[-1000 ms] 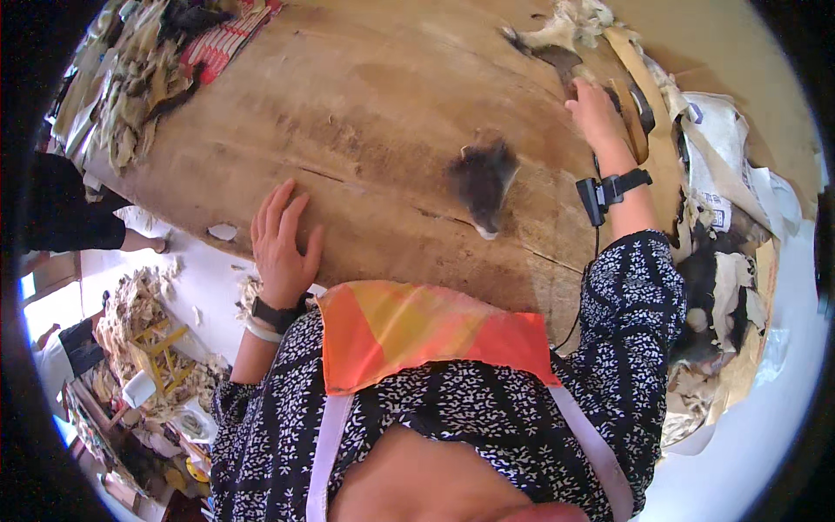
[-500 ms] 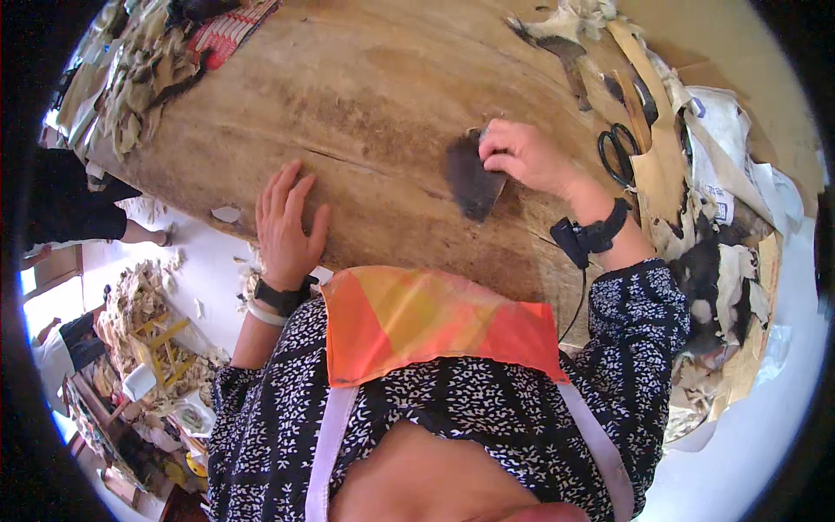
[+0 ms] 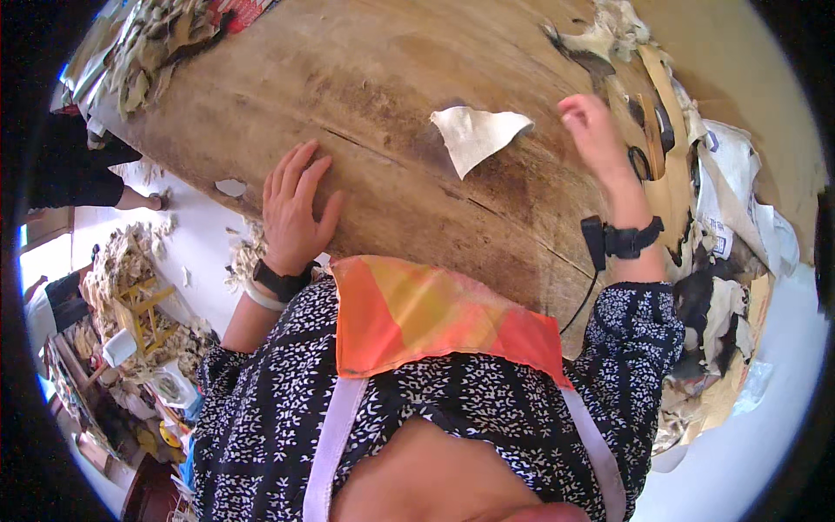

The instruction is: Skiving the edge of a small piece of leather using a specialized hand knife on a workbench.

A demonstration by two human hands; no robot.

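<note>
My left hand point(image 3: 294, 209) lies open, fingers spread, on the worn brown board point(image 3: 374, 104), near its front edge. A roughly triangular scrap of hide point(image 3: 474, 135) lies pale side up on the board between my hands. My right hand point(image 3: 593, 139), slightly blurred, is raised to the right of the scrap, its fingers loosely bent with nothing visible in them. Beside it are black-handled scissors point(image 3: 637, 163), partly hidden, among long tan strips point(image 3: 661, 87).
Fur scraps point(image 3: 156, 61) lie piled at the back left and along the right side, beside a white sack point(image 3: 722, 191). A person in dark clothing point(image 3: 74, 178) stands at the left. Below are more scraps point(image 3: 122, 252) and a yellow wooden frame point(image 3: 143, 313).
My right hand went to the scrap, gripped it, and has since let go and moved right. The scrap has flipped from dark side to pale side up. My left hand remains on the board.
</note>
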